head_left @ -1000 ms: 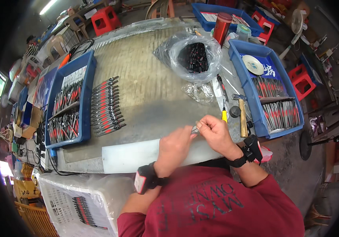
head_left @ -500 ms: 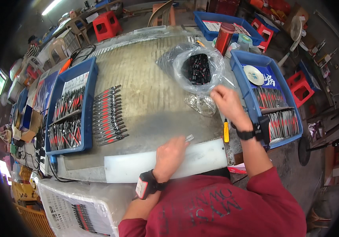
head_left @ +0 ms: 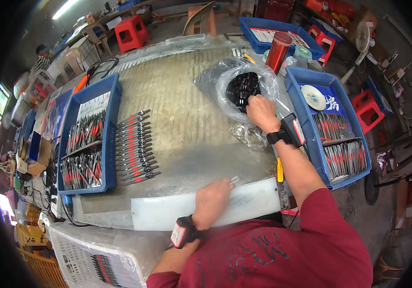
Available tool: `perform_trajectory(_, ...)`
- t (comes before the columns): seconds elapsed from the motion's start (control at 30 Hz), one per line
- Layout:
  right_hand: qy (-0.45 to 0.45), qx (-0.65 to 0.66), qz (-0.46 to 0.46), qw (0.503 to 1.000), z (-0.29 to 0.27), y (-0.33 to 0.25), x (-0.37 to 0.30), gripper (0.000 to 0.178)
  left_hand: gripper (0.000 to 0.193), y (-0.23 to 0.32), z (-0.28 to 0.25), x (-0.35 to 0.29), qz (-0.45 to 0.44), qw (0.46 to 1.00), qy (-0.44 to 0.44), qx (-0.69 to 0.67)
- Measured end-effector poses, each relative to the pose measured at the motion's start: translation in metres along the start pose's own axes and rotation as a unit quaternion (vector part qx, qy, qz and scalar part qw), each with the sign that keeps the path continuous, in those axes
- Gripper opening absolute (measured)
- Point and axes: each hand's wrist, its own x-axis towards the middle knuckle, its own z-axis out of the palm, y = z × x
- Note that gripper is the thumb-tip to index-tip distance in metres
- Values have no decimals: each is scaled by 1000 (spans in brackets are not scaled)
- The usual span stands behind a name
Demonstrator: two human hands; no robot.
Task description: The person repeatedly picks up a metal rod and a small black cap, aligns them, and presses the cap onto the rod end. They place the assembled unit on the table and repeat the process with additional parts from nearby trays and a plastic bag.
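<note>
My left hand (head_left: 212, 203) rests above the white strip of board (head_left: 167, 213), its fingers closed on a small thin metal piece (head_left: 235, 180) that sticks out past the fingertips. My right hand (head_left: 263, 114) is at the mouth of a clear plastic bag (head_left: 225, 98), its fingers bent in among small black parts with red marks (head_left: 242, 89). What the right fingertips pinch is hidden. Beside that wrist lies another clear bag of small metallic pieces (head_left: 248, 136). To the left, a row of slim black-and-red tool-like pieces (head_left: 135, 148) lies on the table.
Blue trays of grey-and-red slim pieces stand left (head_left: 111, 103) and right (head_left: 296, 91). A yellow-handled tool (head_left: 280, 170) lies by my right forearm. A red cup (head_left: 279, 52) stands behind the bag. A white basket (head_left: 73, 257) sits below the table's left front edge.
My right hand has moved from beside the bag's near edge up and left to the black parts in its mouth. The left hand keeps its metal piece near the white board. The view has shifted slightly.
</note>
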Motion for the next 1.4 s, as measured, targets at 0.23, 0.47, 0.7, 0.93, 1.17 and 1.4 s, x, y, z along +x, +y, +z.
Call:
perform_trajectory(0.23,-17,43,-11,999,-10,7,-8,17,17,1,-1,0,4,1000,6,-7)
perform_trajectory(0.47,22,65,-18,997,-5,8,-7,18,16,1,-2,0,-5,1000,-4,1)
perform_trajectory(0.7,94,497,72,860,-35,5,-21,11,14,1,-1,-2,-11,1000,-3,-15)
perform_trajectory(0.93,-31,705,69,705,-71,-10,-88,18,12,2,-7,0,-36,998,10,-41)
perform_trajectory(1.17,-59,756,111,643,-72,-22,-148,13,17,14,-26,0,-12,996,52,-78)
perform_trajectory(1.4,-83,765,118,627,-71,-25,-178,11,16,26,-35,0,14,995,60,-75)
